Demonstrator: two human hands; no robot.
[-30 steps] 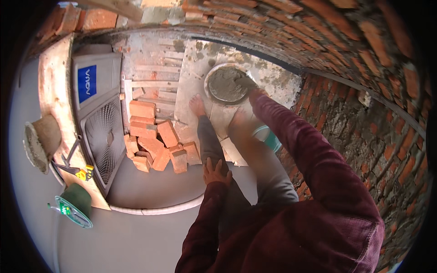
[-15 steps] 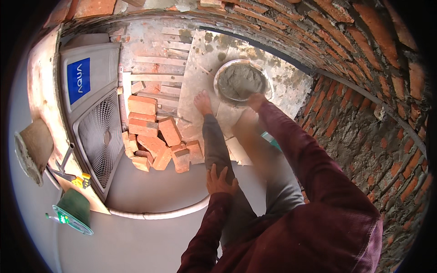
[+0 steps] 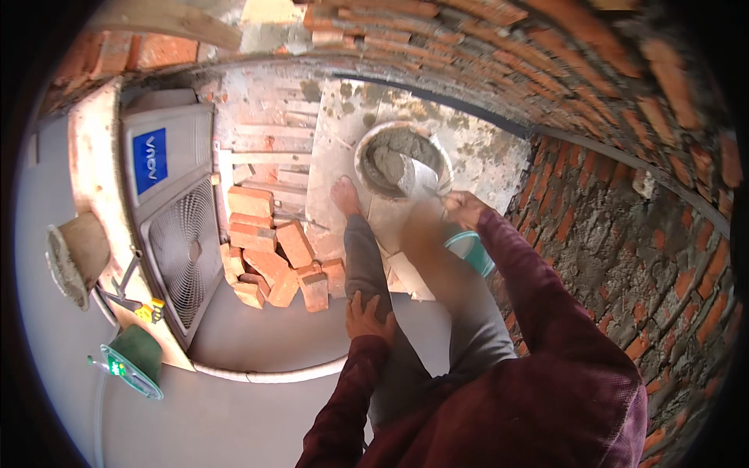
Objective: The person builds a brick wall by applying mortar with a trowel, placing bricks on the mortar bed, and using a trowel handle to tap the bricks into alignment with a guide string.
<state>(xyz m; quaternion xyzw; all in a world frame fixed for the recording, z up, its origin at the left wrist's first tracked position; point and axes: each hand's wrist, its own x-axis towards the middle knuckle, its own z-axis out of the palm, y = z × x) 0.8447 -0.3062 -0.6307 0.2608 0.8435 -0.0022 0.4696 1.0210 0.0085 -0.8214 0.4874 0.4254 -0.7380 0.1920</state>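
My right hand (image 3: 463, 208) is closed round the handle of a trowel (image 3: 420, 177). The trowel's pale, wet-looking blade dips into a round bucket (image 3: 362, 168) of grey mortar (image 3: 390, 156). Mortar is heaped higher against the bucket's left and far side. My left hand (image 3: 369, 317) rests on my left leg near the knee, its fingers spread and holding nothing. Just below my right hand, beside my right leg, is a teal-rimmed bucket (image 3: 474, 253), partly hidden by the leg.
Left of my bare foot lies a pile of orange bricks (image 3: 265, 261) by wooden slats (image 3: 269, 157). A grey outdoor air-conditioner unit (image 3: 183, 242), a hammer-like tool (image 3: 123, 285) and a green bucket (image 3: 140, 355) are further left. Rough brick walls (image 3: 608, 257) rise at the right and back.
My right hand has drawn back toward me and to the right, and the trowel blade now shows in the mortar. The view has shifted slightly; my left hand stays on the leg.
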